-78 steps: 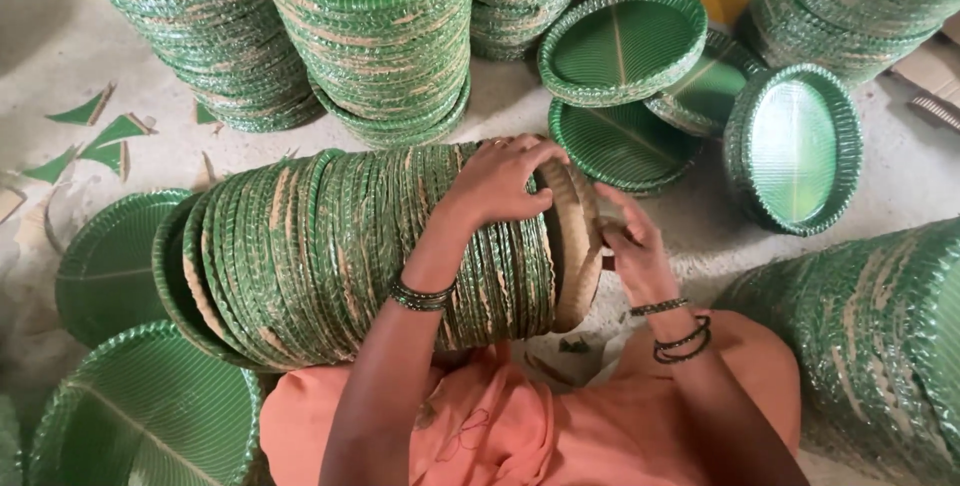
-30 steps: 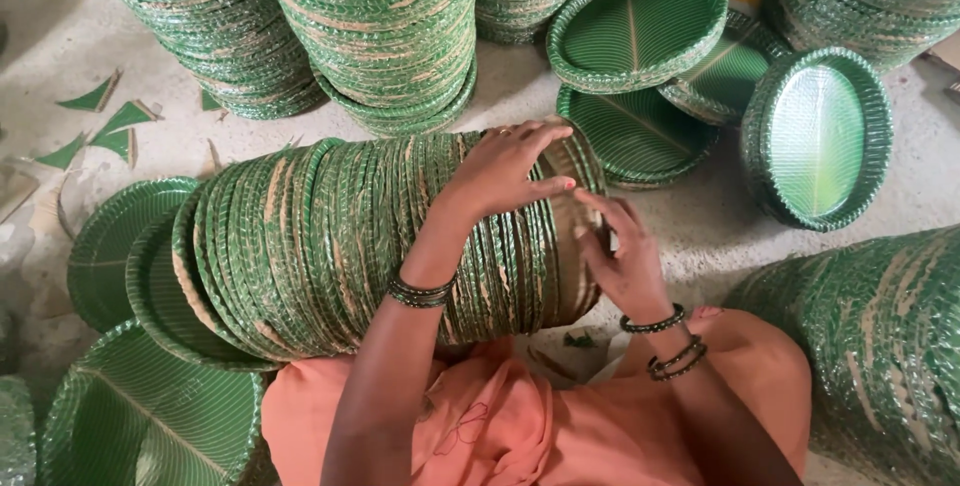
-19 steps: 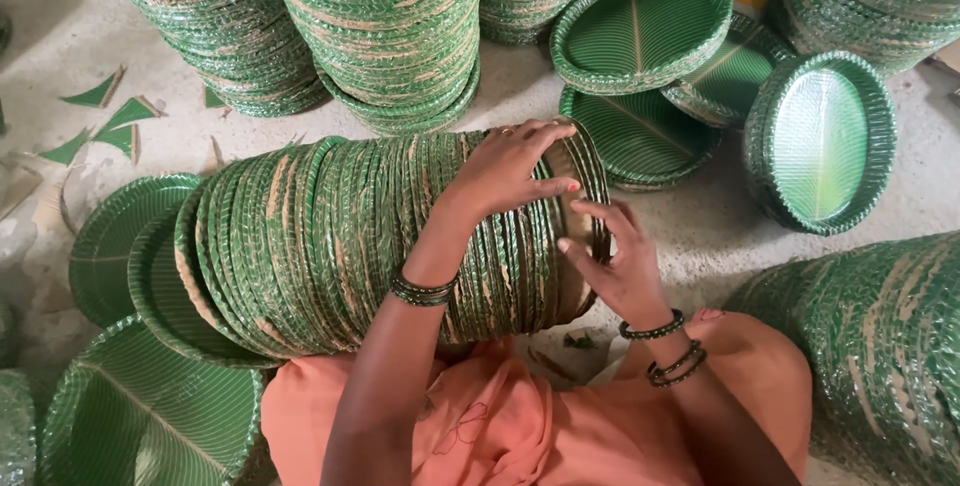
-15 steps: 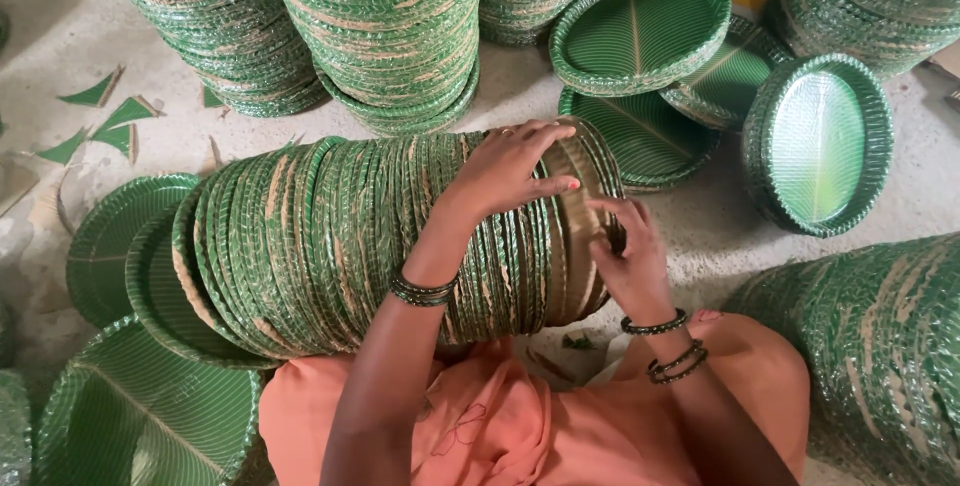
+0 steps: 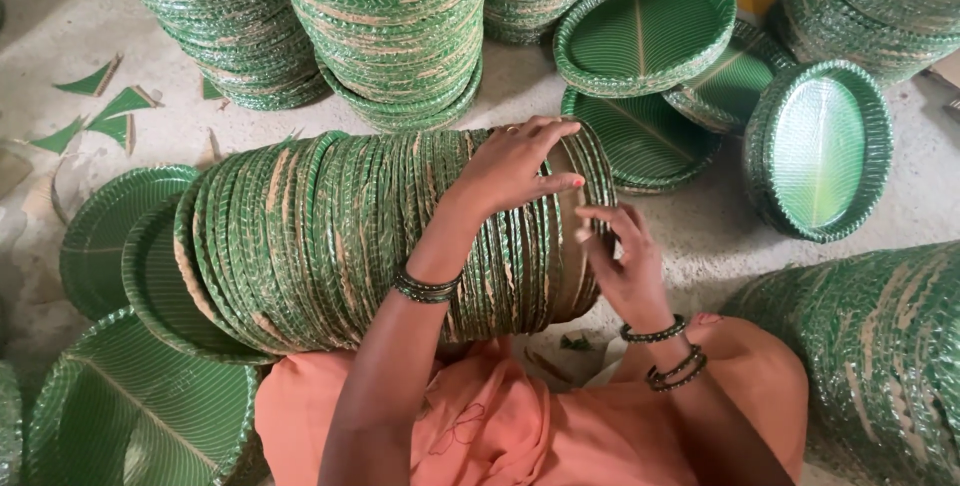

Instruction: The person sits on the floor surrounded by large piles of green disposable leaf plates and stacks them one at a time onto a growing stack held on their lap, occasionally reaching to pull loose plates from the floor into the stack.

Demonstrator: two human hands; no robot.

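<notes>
**Ana:** Orange cloth (image 5: 520, 426) nearest us, over the knees, and the roll (image 5: 380, 236) of green plates lies on its side right on top of it.

**Ben:** Left hand (image 5: 510, 166) is draped over the roll's right end, fingers spread and pressing the rims. Right hand (image 5: 620, 256) is at the end face, fingers apart, tips on the last plate, gripping nothing.

**Ana:** Risk? I'd say that end could fan out: only fingertips brace it, so a slack press might let plates slide off towards the floor (image 5: 700, 236).

**Ben:** And the roll sits on a rounded lap; it may roll left onto the loose plates (image 5: 110, 246).

**Ana:** Farther back, tall stacks (image 5: 390, 36) stand close; a tumble could knock them.
</notes>
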